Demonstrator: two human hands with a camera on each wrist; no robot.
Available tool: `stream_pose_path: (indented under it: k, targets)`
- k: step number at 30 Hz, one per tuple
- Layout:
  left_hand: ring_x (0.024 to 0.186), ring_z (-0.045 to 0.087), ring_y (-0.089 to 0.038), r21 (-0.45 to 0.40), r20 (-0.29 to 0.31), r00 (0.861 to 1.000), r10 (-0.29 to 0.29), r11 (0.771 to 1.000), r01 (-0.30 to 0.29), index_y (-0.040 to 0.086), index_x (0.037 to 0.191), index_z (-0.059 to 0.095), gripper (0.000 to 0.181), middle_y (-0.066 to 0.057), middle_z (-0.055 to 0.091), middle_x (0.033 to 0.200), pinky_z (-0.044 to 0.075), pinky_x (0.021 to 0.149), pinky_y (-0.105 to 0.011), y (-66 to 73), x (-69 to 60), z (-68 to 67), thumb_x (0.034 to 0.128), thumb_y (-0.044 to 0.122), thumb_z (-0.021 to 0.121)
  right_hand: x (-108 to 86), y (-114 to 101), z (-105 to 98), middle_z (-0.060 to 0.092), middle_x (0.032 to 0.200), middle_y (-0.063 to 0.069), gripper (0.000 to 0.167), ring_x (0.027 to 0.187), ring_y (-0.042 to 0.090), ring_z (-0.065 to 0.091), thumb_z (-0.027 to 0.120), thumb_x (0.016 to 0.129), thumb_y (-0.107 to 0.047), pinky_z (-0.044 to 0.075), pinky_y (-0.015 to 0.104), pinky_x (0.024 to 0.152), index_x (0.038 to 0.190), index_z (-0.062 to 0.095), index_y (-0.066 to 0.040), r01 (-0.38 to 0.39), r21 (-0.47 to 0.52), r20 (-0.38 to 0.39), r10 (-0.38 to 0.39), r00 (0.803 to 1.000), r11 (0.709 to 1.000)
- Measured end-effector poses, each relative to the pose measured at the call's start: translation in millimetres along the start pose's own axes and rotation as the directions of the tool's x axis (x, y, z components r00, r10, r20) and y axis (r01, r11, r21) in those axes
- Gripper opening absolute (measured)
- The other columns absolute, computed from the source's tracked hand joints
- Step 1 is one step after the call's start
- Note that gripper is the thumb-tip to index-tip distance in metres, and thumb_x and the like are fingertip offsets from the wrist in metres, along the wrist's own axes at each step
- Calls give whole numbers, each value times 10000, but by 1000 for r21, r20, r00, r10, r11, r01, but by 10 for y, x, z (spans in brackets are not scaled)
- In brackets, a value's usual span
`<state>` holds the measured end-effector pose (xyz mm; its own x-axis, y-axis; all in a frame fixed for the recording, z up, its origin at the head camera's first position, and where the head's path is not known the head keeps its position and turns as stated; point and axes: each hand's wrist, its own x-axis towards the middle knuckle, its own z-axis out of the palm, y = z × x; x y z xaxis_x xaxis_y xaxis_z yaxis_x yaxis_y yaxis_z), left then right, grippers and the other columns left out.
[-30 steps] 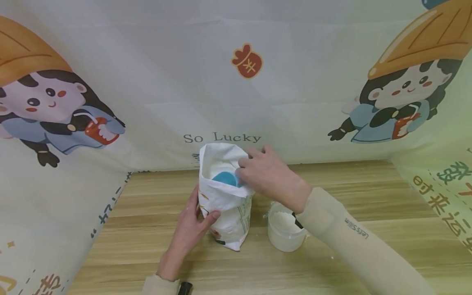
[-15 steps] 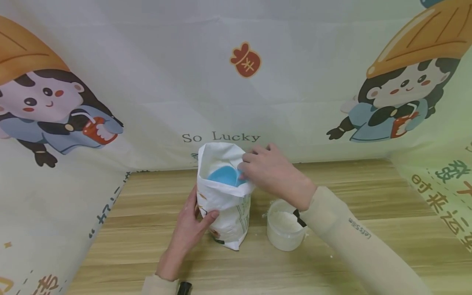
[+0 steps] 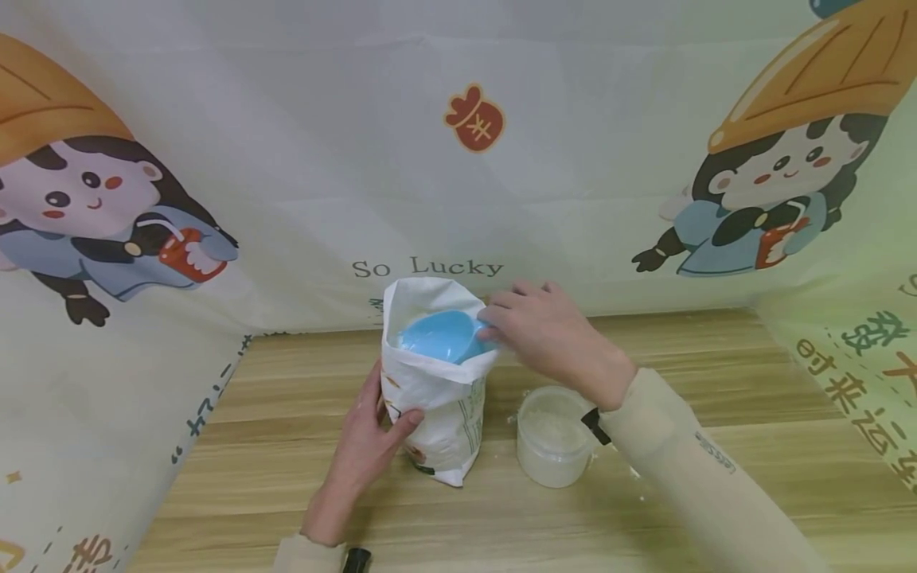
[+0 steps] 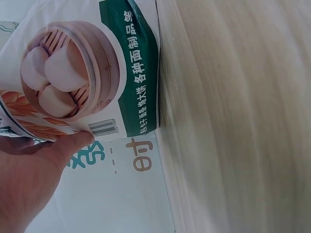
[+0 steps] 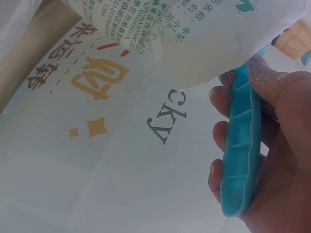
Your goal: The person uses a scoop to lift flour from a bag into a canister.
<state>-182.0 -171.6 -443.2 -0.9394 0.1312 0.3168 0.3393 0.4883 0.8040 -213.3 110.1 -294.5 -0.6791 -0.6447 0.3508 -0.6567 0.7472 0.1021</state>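
A white flour bag (image 3: 437,422) stands upright on the table with its top open. My left hand (image 3: 368,446) grips the bag's left side, thumb across the front; the left wrist view shows the thumb by a barcode and a picture of steamed buns on the bag (image 4: 136,73). My right hand (image 3: 548,338) holds a blue scoop (image 3: 440,336) by its handle, fingers curled round it. The scoop's bowl sits in the bag's mouth; what lies in it is hard to tell. In the right wrist view the scoop's ribbed handle (image 5: 240,155) lies across powdery fingers.
A clear round tub (image 3: 553,458) holding white powder stands right of the bag, below my right forearm. White specks lie on the wooden table (image 3: 286,446). A printed cloth backdrop (image 3: 322,159) rises behind the table and along both sides.
The blue scoop has risen out of the bag's depth, and more of its bowl shows in the mouth. My right hand has moved a little to the right; the left hand holds still.
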Motion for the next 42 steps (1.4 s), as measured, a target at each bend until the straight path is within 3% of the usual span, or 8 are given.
stream_pose_path:
  k: [12,17,26,32,42]
  targets:
    - [1487,340,-425,7,11,1000,14,1000,-14,133,1663,186,933,-205,297,1657,375,1153,-592,11,-5,-11,962,379,751,-103,82,65,724,1215,29,313,1082,280,603,626,1040,-350,523,429,820,1248,728,-139,-100,110,-25,103,994,989]
    - [1495,334,-406,-5,14,1000,7,1000,-7,157,1667,178,946,-184,291,1663,373,1159,-584,17,-1,-10,952,353,766,-149,113,116,727,1206,57,300,1082,312,628,642,1026,-342,546,442,809,1217,738,-131,-104,160,-71,116,991,982]
    - [1493,341,-397,-12,10,1000,5,1000,-5,155,1666,182,957,-182,302,1657,385,1157,-569,29,-3,-11,940,340,778,-210,160,161,693,1320,121,286,1184,363,631,664,1017,-297,566,529,917,1211,740,-101,-109,245,-130,144,981,963]
    - [1498,338,-381,-10,7,1000,14,1000,-14,173,1669,178,959,-168,294,1665,390,1151,-571,29,-8,-16,941,348,776,-242,170,207,699,1301,134,291,1170,357,637,685,1004,-270,553,511,955,1211,736,-71,-103,268,-173,153,973,958]
    - [1501,336,-369,-20,5,1000,30,999,-30,180,1670,183,961,-161,296,1668,390,1146,-591,26,-7,-20,938,377,774,-299,162,250,745,1154,89,274,1028,312,652,689,992,-287,565,440,821,1174,745,-89,-123,312,-224,198,954,942]
